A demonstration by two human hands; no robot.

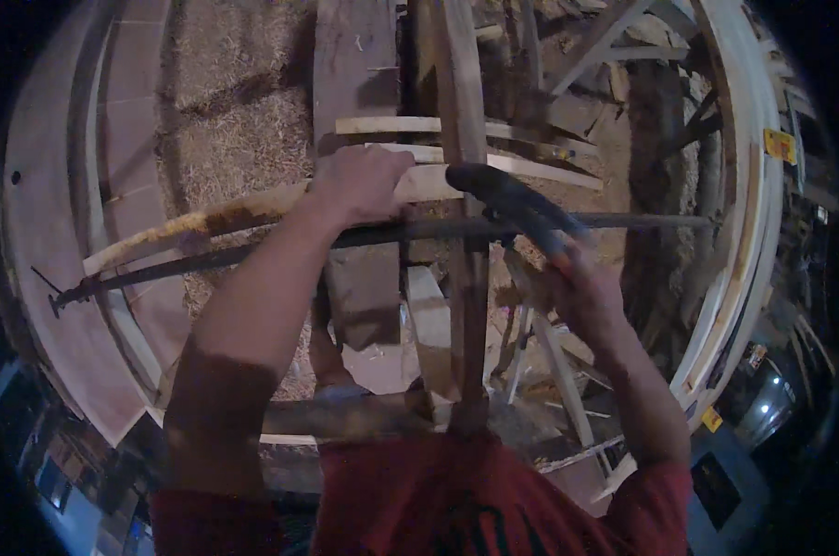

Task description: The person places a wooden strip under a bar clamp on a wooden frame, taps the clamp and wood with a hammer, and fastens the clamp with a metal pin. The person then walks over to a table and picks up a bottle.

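My left hand [359,181] is closed over a long pale wooden strip [252,206], which runs from the left to a dark upright-looking beam [466,111] in the middle. My right hand [581,292] is wrapped round a dark, elongated tool [521,206] with an orange band by the fingers. Motion blurs this tool and I cannot make out its kind. Its rounded far end is at the beam, beside the strip's end; whether they touch I cannot tell. Just nearer than the strip, a long dark bar clamp [614,221] lies crosswise, passing under both arms.
Two more pale strips [387,124] lie beyond my left hand. A wide plank [354,65] runs away from me. Wood shavings [234,120] cover the ground at left, beside large boards [49,213]. Stacked long timbers [748,213] stand at right, near wooden braces [595,46].
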